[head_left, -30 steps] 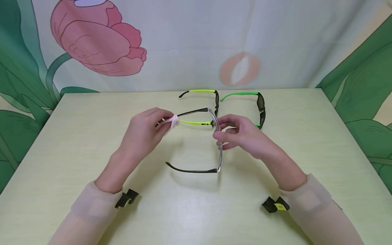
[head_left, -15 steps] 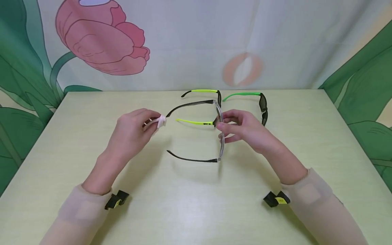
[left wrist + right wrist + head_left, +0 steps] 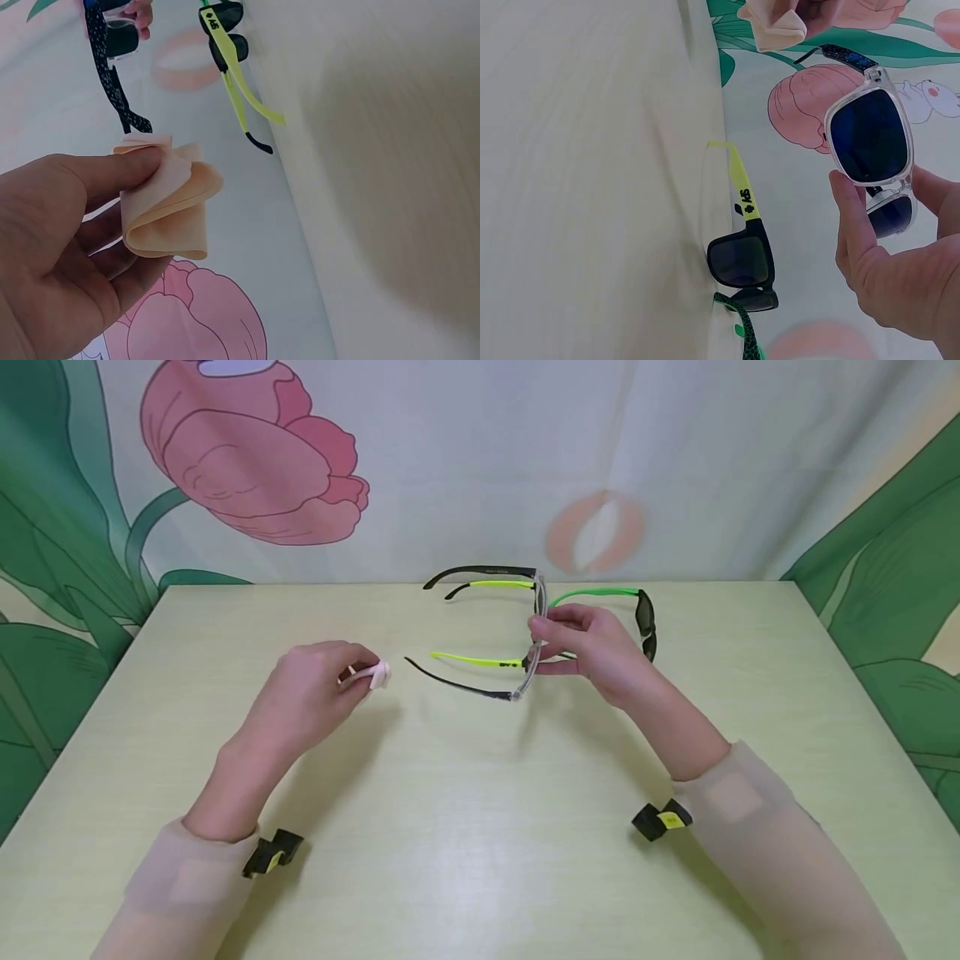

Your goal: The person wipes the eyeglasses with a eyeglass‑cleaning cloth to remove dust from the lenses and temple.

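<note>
My left hand (image 3: pixel 315 693) pinches a folded pale cloth (image 3: pixel 169 202) between thumb and fingers, above the left-middle of the table. In my right hand (image 3: pixel 592 647) is a pair of sunglasses (image 3: pixel 870 139) with a clear frame, dark lenses and black speckled temples. The thumb and fingers grip it at the middle of the front, and both temples stand unfolded, pointing left. Cloth and sunglasses are apart. Behind the held pair, black sunglasses with yellow temples (image 3: pixel 739 259) rest on the table, partly covered in the head view.
Sunglasses with green temples (image 3: pixel 600 592) lie at the back right of the table (image 3: pixel 480 827), partly behind my right hand. A curtain printed with flowers (image 3: pixel 450 468) hangs along the table's far edge. Black clips (image 3: pixel 273 853) sit at the sleeve cuffs.
The cloth has come away from the sunglasses' temple as my left hand moved left. My right hand has raised the clear-framed sunglasses toward the back and turned them a little.
</note>
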Motion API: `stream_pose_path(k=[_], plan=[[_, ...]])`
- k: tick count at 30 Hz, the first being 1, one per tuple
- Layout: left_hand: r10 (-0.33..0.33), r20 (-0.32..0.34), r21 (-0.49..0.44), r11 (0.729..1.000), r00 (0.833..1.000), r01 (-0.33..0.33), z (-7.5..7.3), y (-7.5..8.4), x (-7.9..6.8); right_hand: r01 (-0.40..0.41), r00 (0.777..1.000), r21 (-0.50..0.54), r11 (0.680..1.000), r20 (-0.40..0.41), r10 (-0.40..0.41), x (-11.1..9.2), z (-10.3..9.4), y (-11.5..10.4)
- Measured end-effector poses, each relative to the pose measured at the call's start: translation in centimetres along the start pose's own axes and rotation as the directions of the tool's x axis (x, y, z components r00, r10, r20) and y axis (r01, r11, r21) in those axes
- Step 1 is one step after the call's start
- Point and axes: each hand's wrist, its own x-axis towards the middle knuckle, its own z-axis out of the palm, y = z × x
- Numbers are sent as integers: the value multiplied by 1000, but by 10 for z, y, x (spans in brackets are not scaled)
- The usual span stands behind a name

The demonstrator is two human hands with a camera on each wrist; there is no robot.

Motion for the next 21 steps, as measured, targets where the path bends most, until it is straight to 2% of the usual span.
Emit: stream_pose_path(k=[5,9,21], plan=[[-20,96,17,1000,995,19,0,-1,-1,-29,1000,-37,999,7,29,14,6,-6],[-9,154,14,1000,988,7,-1,0,-3,-69,998,-57,996,5,69,27,12,-8],[105,252,-31,994,962,-101,2,18,-7,-101,994,-144,984,14,105,60,31,-12]])
